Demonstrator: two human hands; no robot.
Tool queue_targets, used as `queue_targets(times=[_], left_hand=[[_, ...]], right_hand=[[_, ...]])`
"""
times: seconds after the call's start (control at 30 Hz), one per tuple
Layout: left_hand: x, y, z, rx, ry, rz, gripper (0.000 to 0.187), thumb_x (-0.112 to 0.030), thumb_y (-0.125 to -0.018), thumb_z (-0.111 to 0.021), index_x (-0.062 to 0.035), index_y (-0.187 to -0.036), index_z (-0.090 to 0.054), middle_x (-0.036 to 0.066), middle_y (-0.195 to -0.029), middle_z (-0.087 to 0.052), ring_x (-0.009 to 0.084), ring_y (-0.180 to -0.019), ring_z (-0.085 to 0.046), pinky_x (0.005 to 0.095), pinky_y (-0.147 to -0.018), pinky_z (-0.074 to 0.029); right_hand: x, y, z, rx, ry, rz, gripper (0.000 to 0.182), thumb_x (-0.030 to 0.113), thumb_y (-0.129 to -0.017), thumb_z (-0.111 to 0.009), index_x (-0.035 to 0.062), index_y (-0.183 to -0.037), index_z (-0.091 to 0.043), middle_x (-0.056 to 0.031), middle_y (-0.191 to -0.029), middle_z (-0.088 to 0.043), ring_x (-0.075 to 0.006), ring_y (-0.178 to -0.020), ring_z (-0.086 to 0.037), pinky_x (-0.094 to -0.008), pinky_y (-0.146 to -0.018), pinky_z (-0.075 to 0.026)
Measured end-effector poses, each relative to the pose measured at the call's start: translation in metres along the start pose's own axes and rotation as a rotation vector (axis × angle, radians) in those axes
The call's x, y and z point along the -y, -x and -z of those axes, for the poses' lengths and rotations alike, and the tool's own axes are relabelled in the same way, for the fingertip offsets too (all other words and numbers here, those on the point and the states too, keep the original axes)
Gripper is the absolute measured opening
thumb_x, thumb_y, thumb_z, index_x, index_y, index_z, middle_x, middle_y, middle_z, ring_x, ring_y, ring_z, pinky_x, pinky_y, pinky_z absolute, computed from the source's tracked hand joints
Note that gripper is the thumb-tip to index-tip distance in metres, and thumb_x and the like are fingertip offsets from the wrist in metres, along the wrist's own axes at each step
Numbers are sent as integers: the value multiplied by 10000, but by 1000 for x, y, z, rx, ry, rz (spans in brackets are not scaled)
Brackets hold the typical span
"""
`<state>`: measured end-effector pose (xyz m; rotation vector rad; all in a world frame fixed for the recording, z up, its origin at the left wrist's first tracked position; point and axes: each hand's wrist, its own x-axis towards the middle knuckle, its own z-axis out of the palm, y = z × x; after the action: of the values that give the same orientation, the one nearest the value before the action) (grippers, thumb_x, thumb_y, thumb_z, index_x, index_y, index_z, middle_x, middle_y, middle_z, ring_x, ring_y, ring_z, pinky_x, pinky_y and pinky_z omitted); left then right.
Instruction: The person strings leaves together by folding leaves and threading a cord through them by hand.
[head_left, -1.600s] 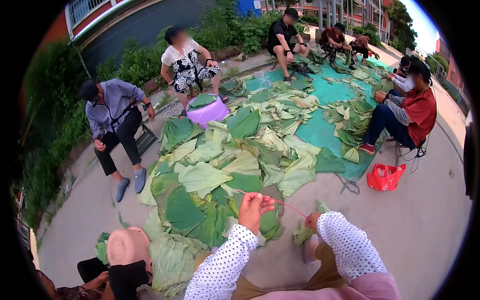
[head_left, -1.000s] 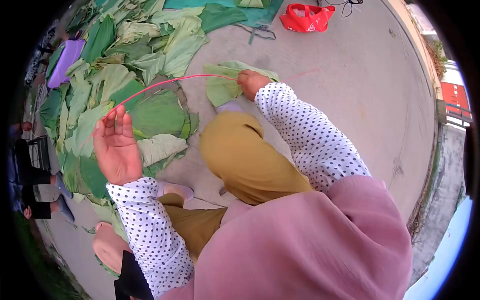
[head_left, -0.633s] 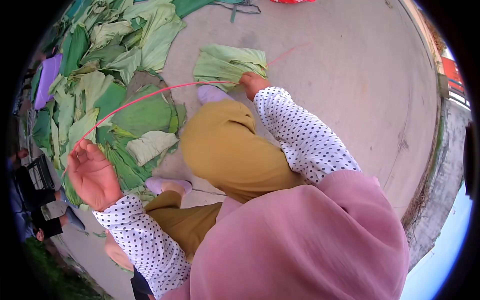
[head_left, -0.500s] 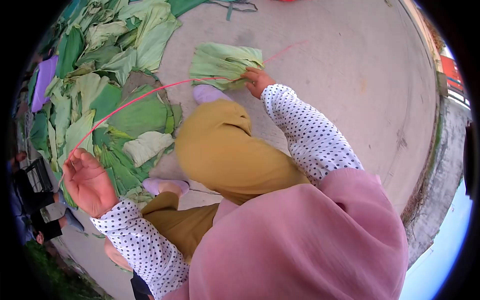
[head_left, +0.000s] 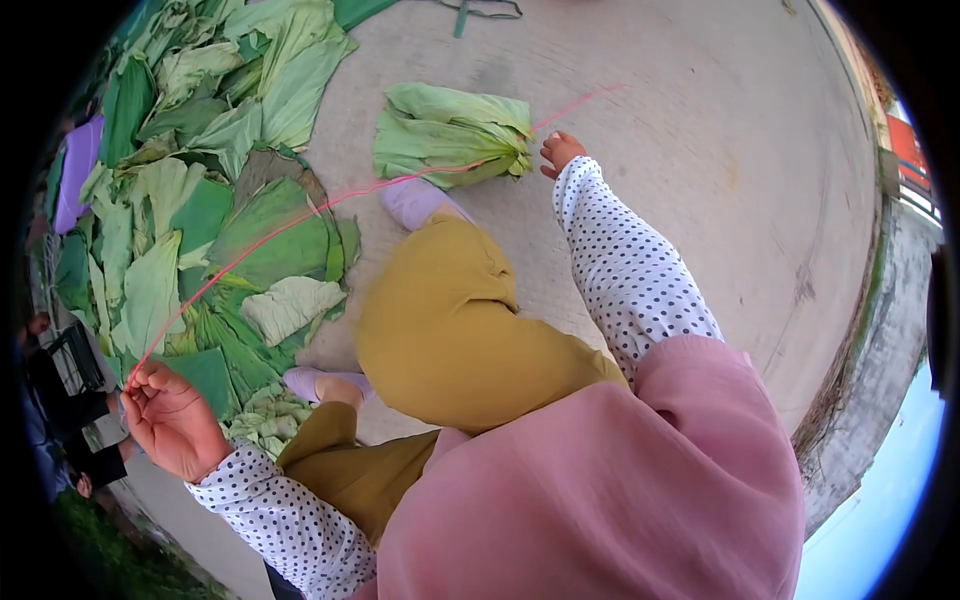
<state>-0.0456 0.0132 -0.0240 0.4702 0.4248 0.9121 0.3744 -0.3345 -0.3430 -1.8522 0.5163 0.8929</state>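
Note:
In the lower left, my left hand (head_left: 175, 425) pinches the end of a thin pink string (head_left: 262, 238) between thumb and fingers, palm up. From there the string runs across the leaves to a folded bundle of large green leaves (head_left: 440, 128). It shows again beyond the bundle's gathered right end, lying on the ground. My right hand (head_left: 563, 152) hovers just right of that gathered end, apart from it, fingers loosely bent and spread with nothing visible in them. A lilac shoe (head_left: 418, 203) on my foot is at the bundle's near edge.
A wide pile of large green leaves (head_left: 285, 225) covers the concrete ground (head_left: 680, 160) at left, with a purple object (head_left: 78, 175) at its far side. A dark green strap (head_left: 462, 18) lies at the top. Another person's legs (head_left: 85, 400) show at the left edge.
My right hand has come off the bundle's end and moved slightly right. My left hand has gone down a little, still holding the string. The bundle's end now looks gathered narrower.

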Motion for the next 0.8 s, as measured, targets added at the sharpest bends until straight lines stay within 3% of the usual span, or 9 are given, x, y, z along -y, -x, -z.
queue_targets(times=[0.23, 0.3, 0.33, 0.37, 0.47, 0.53, 0.7, 0.77, 0.8], left_hand=[[-14, 2, 20, -3, -3, -32, 112, -24, -935, -494, 60, -1007, -509, 139, -983, -506, 240, -924, -499, 340, -823, -467], [-23, 3, 26, -2, 32, -28, 121, -23, -932, -498, 66, -1013, -507, 143, -984, -508, 241, -928, -501, 340, -824, -469], [-27, 3, 31, -1, 71, -21, 130, -21, -929, -501, 72, -1020, -505, 148, -986, -510, 243, -931, -503, 341, -825, -471], [-33, 3, 34, 6, 72, -28, 130, -21, -929, -501, 72, -1020, -505, 148, -986, -510, 243, -931, -503, 341, -825, -471], [-50, 3, 41, 59, 83, -96, 142, -22, -923, -509, 86, -1014, -506, 168, -1002, -535, 259, -955, -521, 349, -852, -480], [-56, 5, 43, -40, -46, -264, 86, -26, -934, -490, 53, -968, -486, 145, -992, -524, 241, -946, -523, 348, -868, -488], [-76, 7, 64, 111, 26, -255, 168, -17, -922, -516, 114, -1027, -523, 202, -1020, -588, 274, -980, -564, 357, -900, -492], [-76, 9, 72, 108, 65, -269, 177, -21, -926, -517, 119, -1035, -524, 207, -1024, -594, 279, -977, -575, 358, -904, -499], [-75, 4, 82, 52, 19, -241, 182, -35, -934, -513, 114, -1038, -526, 212, -1042, -599, 286, -998, -581, 369, -915, -506]], right_hand=[[25, -19, -18, 83, -95, -57, 215, 246, -939, -539, 165, -1138, -544, 15, -1134, -546, -131, -1103, -506, -431, -956, -405], [37, -9, -23, -7, -414, -94, 198, 251, -942, -560, 171, -1122, -551, -1, -1126, -555, -125, -1026, -515, -423, -914, -420], [43, -14, -26, -17, -438, -118, 156, 249, -950, -558, 149, -1070, -568, 2, -1011, -592, -119, -863, -546, -349, -802, -460], [51, -13, -26, -11, -440, -109, 156, 249, -950, -558, 149, -1070, -568, 2, -1011, -592, -119, -863, -546, -349, -802, -460], [89, 1, -24, 119, -281, 50, 120, 202, -964, -526, 98, -981, -583, 20, -786, -597, -89, -632, -548, -242, -578, -435], [110, 9, -15, 164, -417, 121, 126, 190, -968, -518, 82, -980, -581, 2, -792, -601, -94, -647, -558, -253, -585, -448], [133, 32, -6, 159, -867, 261, 112, 125, -960, -523, 25, -991, -563, -51, -818, -607, -148, -699, -601, -316, -671, -533], [138, 59, 0, 126, -515, 151, 124, 112, -961, -518, 6, -1013, -555, -83, -829, -608, -193, -765, -635, -326, -705, -552], [137, 60, 0, 138, -583, 205, 140, 107, -960, -512, -8, -1037, -534, -114, -878, -609, -220, -814, -633, -338, -708, -550]])
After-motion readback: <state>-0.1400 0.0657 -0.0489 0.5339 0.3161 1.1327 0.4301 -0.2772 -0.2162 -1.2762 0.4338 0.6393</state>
